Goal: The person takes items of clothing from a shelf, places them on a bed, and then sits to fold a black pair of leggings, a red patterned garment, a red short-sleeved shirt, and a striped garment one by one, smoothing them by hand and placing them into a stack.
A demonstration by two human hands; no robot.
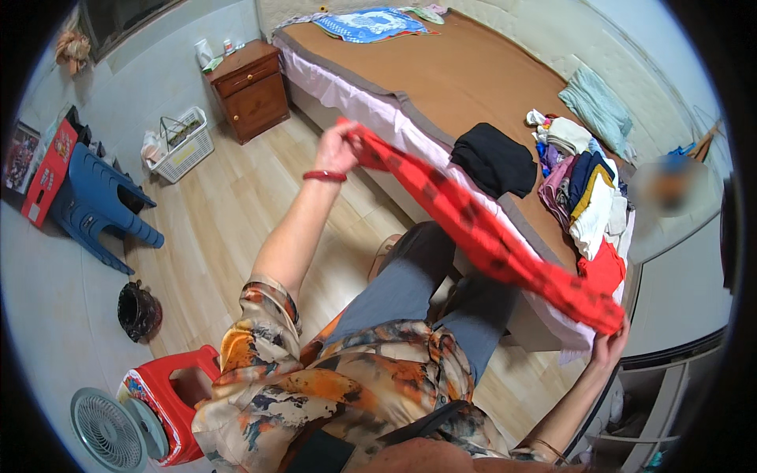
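A long red cloth with dark patches [473,225] is stretched between my hands, slanting from upper left to lower right in front of the bed. My left hand [339,148], with a red bangle at its wrist, is closed on the upper end. Farther right and lower, my right hand [609,344] grips the other end. The cloth looks folded or bunched lengthwise; what kind of item it is does not show. Just beyond it on the bed lie a folded black garment [495,159] and a pile of mixed clothes [587,193], with a red piece [604,268] at its near end.
The bed [465,71] has a brown mat, with a blue patterned cloth [371,25] and a pale green pillow [597,110]. A wooden nightstand [256,98] and a white basket [185,150] stand left. Blue stools [98,197], a black bin [139,311], a red stool [177,394] and a fan [109,430] line the wall.
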